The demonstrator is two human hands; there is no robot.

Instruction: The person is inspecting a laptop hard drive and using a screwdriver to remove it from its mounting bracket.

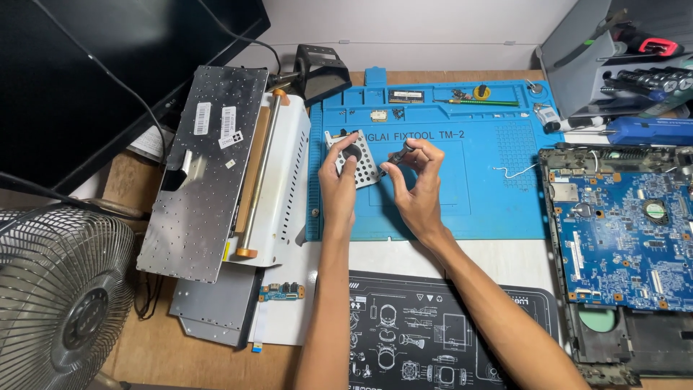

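Bracket (359, 160), perforated grey metal, pinched in my left hand (337, 180) over the blue work mat (462, 209), tilted so its flat face turns up and toward me. My left thumb covers part of the round opening near its middle; the fingers wrap the left edge. Grip is closed on the plate, narrow and firm.

My right hand (417, 184) sits just right of the bracket, thumb and forefinger closed on a small dark tool or part (401, 152). Too small to say whether it is a driver or a screw-like piece. Its long axis slants from upper right down to lower left, and the lower end reaches the right edge of the bracket. I cannot tell whether the tip actually touches the metal.

So the bracket lies to the left of my right-hand grip, near, at about the same height. The right hand is the one with the free working end; the left only steadies.

Around: upturned keyboard (206, 159) on a white perforated panel (289, 180) to the left, fan (61, 289) at near left, blue circuit board (621, 231) in an opened laptop base to the right, black printed mat (426, 332) nearest me under my forearms.
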